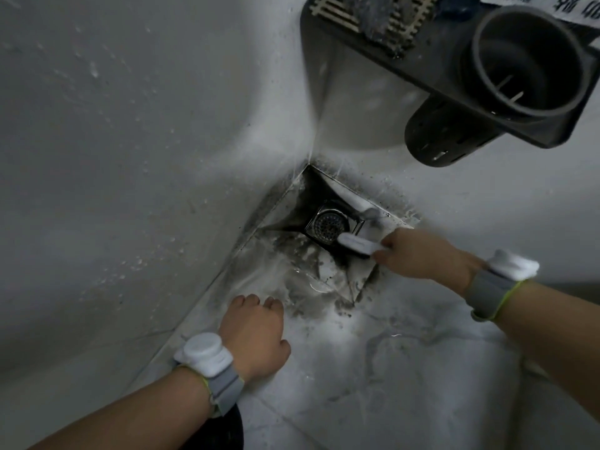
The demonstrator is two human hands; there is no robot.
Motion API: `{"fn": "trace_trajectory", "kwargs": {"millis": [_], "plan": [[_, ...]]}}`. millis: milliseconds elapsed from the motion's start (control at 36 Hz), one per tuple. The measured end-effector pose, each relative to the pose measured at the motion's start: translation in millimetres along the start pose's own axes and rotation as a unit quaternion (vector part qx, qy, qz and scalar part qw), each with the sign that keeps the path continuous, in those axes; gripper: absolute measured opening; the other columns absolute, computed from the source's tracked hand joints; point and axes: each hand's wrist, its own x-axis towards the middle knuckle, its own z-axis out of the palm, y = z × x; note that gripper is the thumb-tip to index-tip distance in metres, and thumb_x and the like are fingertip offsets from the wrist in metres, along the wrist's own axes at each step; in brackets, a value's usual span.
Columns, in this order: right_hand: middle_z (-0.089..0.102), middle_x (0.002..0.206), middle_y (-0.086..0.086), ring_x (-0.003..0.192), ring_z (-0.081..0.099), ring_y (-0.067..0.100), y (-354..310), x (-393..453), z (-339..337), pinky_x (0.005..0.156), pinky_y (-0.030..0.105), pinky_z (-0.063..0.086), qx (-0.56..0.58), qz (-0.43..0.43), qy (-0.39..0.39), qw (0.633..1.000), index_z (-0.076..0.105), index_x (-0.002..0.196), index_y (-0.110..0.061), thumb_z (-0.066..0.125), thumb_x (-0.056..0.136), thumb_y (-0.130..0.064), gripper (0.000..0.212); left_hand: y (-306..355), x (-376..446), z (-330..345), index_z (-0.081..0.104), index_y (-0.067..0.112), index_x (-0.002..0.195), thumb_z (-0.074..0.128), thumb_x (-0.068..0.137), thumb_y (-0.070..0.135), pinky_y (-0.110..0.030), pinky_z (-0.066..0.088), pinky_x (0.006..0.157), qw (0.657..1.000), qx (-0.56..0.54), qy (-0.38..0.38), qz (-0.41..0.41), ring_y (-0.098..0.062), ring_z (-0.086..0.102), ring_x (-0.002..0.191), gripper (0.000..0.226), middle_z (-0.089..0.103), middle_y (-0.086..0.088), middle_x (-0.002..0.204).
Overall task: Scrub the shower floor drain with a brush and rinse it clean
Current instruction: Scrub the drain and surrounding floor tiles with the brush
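Hands, two: right grips one brush; left presses floor, fingers curled.

- Dark printed characters run along a white label or package at the top right edge, above the dark plastic wall shelf; too cropped and blurred to read

Dim, grey scene; a bright patch of light falls on the wet floor, the corner lies in shadow, and wide-angle distortion bends the soft edges
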Motion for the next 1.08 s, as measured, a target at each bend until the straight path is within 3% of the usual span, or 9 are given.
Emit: {"fn": "trace_trajectory", "kwargs": {"millis": [139, 278, 417, 500, 583, 722, 833, 1000, 1083], "plan": [[0.068, 0.088, 0.009, 0.078, 0.064, 0.027, 6.4, 4.9, -11.6, 0.07, 0.033, 0.053, 0.025, 0.042, 0.049, 0.998, 0.069, 0.094, -0.011, 0.048, 0.095, -0.047, 0.041, 2.7, -1.1, 0.2, 0.05, 0.012, 0.125, 0.045, 0.085, 0.046, -0.039, 0.037, 0.097, 1.0, 0.005, -0.002, -0.001, -0.029, 0.053, 0.106, 0.054, 0.06, -0.008, 0.113], [0.063, 0.081, 0.004, 0.079, 0.061, 0.026, -3.2, -0.4, -2.7, 0.072, 0.032, 0.05, 0.016, 0.017, 0.003, 1.0, 0.061, 0.076, -0.018, 0.05, 0.093, -0.049, 0.037, 0.3, 0.5, -0.7, 0.052, 0.013, 0.121, 0.046, 0.084, 0.046, -0.039, 0.037, 0.095, 1.0, 0.001, 0.003, -0.001, -0.029, 0.054, 0.105, 0.051, 0.062, -0.008, 0.11], [0.067, 0.085, 0.01, 0.081, 0.065, 0.031, 7.4, -1.9, 1.9, 0.073, 0.037, 0.055, 0.023, 0.047, 0.074, 0.996, 0.062, 0.085, -0.015, 0.046, 0.096, -0.048, 0.038, 2.5, 0.1, -2.3, 0.054, 0.013, 0.114, 0.046, 0.084, 0.045, -0.039, 0.037, 0.093, 1.0, -0.003, 0.005, -0.001, -0.029, 0.054, 0.103, 0.045, 0.062, -0.008, 0.107], [0.069, 0.093, 0.006, 0.087, 0.066, 0.029, 1.1, -8.1, 11.0, 0.077, 0.036, 0.055, 0.014, 0.024, 0.052, 0.998, 0.068, 0.095, -0.018, 0.047, 0.094, -0.052, 0.04, 0.8, 0.7, -1.9, 0.053, 0.014, 0.116, 0.046, 0.084, 0.045, -0.038, 0.038, 0.094, 1.0, -0.003, 0.005, 0.0, -0.029, 0.054, 0.103, 0.045, 0.062, -0.008, 0.108], [0.067, 0.091, 0.002, 0.085, 0.063, 0.026, -2.0, -6.0, 5.3, 0.077, 0.034, 0.054, 0.018, 0.02, 0.022, 0.999, 0.065, 0.09, -0.02, 0.047, 0.092, -0.052, 0.037, 1.1, 0.3, -1.0, 0.054, 0.013, 0.116, 0.046, 0.083, 0.045, -0.038, 0.038, 0.094, 1.0, -0.003, 0.01, 0.001, -0.029, 0.055, 0.102, 0.046, 0.062, -0.008, 0.107], [0.069, 0.101, 0.008, 0.095, 0.065, 0.031, 3.2, -3.8, 5.5, 0.081, 0.037, 0.054, 0.025, 0.045, 0.055, 0.997, 0.067, 0.101, -0.017, 0.048, 0.093, -0.052, 0.04, 1.4, 0.3, -0.5, 0.052, 0.013, 0.117, 0.046, 0.084, 0.045, -0.038, 0.037, 0.094, 1.0, 0.0, 0.009, 0.002, -0.029, 0.054, 0.104, 0.046, 0.062, -0.008, 0.109], [0.068, 0.09, 0.002, 0.085, 0.064, 0.023, -6.4, -8.0, 12.3, 0.08, 0.036, 0.055, 0.061, 0.025, -0.016, 0.998, 0.07, 0.096, -0.021, 0.05, 0.091, -0.055, 0.04, 0.1, -0.7, 0.5, 0.052, 0.013, 0.117, 0.046, 0.084, 0.044, -0.038, 0.037, 0.093, 1.0, 0.001, 0.008, 0.001, -0.029, 0.054, 0.103, 0.046, 0.061, -0.008, 0.109], [0.069, 0.099, 0.006, 0.092, 0.065, 0.029, 3.4, -11.4, 16.0, 0.076, 0.035, 0.054, 0.008, 0.046, 0.082, 0.996, 0.064, 0.103, -0.02, 0.043, 0.094, -0.055, 0.042, 1.4, 1.4, 0.1, 0.052, 0.014, 0.119, 0.045, 0.085, 0.045, -0.039, 0.038, 0.093, 1.0, 0.002, 0.008, 0.001, -0.028, 0.054, 0.103, 0.047, 0.062, -0.007, 0.109], [0.069, 0.094, 0.003, 0.087, 0.065, 0.025, -2.7, -18.1, 23.4, 0.077, 0.035, 0.055, 0.034, 0.033, 0.029, 0.998, 0.066, 0.101, -0.023, 0.047, 0.093, -0.054, 0.037, 0.4, 0.8, 2.9, 0.051, 0.012, 0.125, 0.045, 0.084, 0.045, -0.039, 0.038, 0.093, 1.0, 0.004, 0.015, 0.002, -0.029, 0.055, 0.104, 0.053, 0.062, -0.008, 0.11]]}}
